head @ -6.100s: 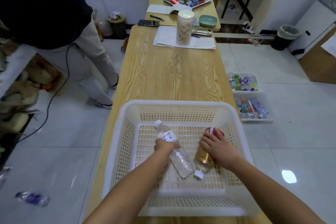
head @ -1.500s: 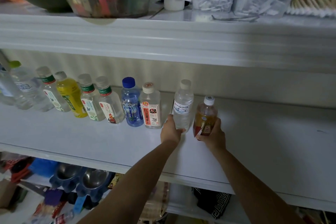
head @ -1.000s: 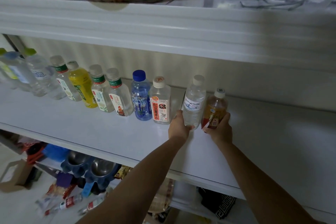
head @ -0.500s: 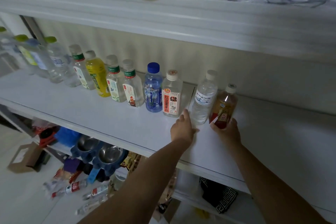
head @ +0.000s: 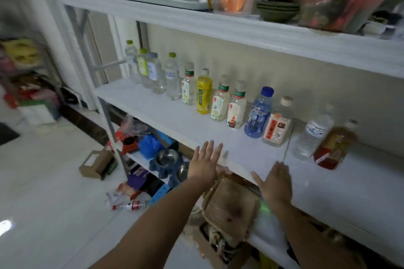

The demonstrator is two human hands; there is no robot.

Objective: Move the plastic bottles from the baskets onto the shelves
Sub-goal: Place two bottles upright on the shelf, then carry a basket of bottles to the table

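Note:
A row of several plastic bottles stands upright along the back of the white middle shelf [head: 188,124]. At its right end are a clear water bottle [head: 311,135] and an amber tea bottle [head: 333,146], side by side. Left of them stand a white-capped bottle with a red label [head: 277,124] and a blue bottle [head: 259,113]. My left hand [head: 206,162] hovers open at the shelf's front edge, fingers spread, holding nothing. My right hand [head: 274,182] is open too, palm down over the front edge, well short of the two end bottles.
The upper shelf [head: 218,22] carries jars, green bowls [head: 276,11] and a jug. Below are metal bowls [head: 167,158], a blue item and a brown bag [head: 231,205]. A cardboard box [head: 96,164] and a loose bottle [head: 129,205] lie on the white floor.
Both hands have let go of the clear and amber bottles and pulled back to the shelf's front edge. The view has swung left and away from the shelf.

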